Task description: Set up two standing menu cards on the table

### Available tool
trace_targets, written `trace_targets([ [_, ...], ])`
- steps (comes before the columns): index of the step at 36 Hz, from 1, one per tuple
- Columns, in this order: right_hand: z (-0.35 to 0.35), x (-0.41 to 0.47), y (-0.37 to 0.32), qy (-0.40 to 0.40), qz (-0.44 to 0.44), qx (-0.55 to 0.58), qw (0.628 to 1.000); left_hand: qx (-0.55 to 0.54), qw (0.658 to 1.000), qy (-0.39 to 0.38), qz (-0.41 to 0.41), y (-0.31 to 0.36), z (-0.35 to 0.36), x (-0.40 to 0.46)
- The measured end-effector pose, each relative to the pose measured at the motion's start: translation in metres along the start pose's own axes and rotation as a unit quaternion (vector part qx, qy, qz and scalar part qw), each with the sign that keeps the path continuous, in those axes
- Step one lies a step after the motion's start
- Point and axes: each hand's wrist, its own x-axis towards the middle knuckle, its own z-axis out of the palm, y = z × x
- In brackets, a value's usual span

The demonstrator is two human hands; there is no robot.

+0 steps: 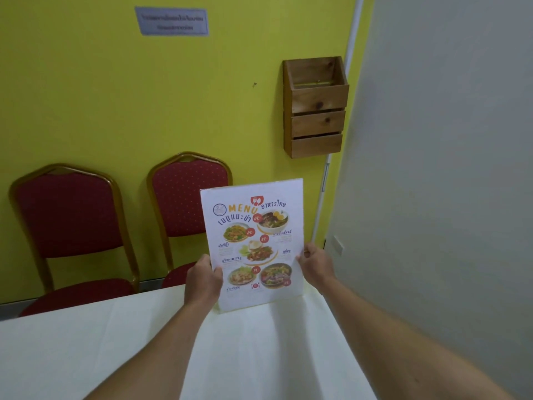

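1. Location — the menu card stands upright at the far edge of the table, on its white cloth near the right-hand corner, printed face toward the camera.
2. Grip — the left hand clasps the card's lower left edge; the right hand pinches the right edge at mid-height. Both are closed on the card.
3. Handling — the card looks like a rigid clear holder around a printed sheet: light, stiff, probably smooth and slippery. Hold it by the side edges, low down, so the base seats flat.
4. Stability — the base is hidden behind the left wrist; whether it rests fully on the cloth cannot be determined.
5. Status — only one card is in view; a second remains to be placed.
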Motion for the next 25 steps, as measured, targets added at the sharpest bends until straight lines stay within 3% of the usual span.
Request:
trace_targets([
  [16,0.0,0.003,0.008,-0.004,0.039,-0.015,0.999,-0.002,1.0,-0.021,-0.013,-0.012,0.0,-0.002],
  [25,0.006,-0.036,0.008,0.016,0.064,-0.056,0.996,0.048,0.997,-0.043,-0.037,-0.052,-0.052,-0.017],
])
